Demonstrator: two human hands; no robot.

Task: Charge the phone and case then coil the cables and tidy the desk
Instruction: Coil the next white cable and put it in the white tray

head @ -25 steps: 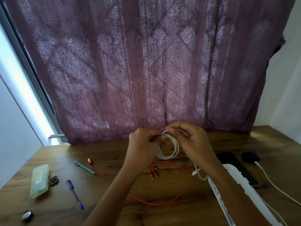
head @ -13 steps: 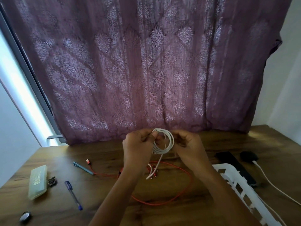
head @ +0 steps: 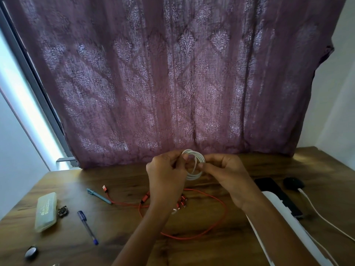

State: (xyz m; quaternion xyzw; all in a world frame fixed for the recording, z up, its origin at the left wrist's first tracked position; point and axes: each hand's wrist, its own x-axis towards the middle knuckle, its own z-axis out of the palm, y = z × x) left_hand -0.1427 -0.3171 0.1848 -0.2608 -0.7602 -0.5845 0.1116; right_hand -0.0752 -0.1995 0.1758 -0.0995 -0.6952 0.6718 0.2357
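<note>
A white cable (head: 197,160) is wound into a small coil held above the wooden desk (head: 124,242). My left hand (head: 166,179) pinches the coil's left side and my right hand (head: 224,173) pinches its right side. Beneath my hands an orange multi-plug cable (head: 194,236) lies in a loose loop on the desk. A black phone (head: 276,194) lies at the right, beside a small black case (head: 293,182) with a white cord (head: 326,220) plugged into it.
A white plastic basket (head: 284,227) stands at the right front, under my right forearm. At the left lie a pale green box (head: 46,211), two pens (head: 87,226), a small dark trinket (head: 63,211) and a round dark object (head: 31,253). A purple curtain hangs behind.
The loose tail of the white cable that hung below my hands has been drawn up into the coil. My hands have shifted slightly left and the coil is tighter.
</note>
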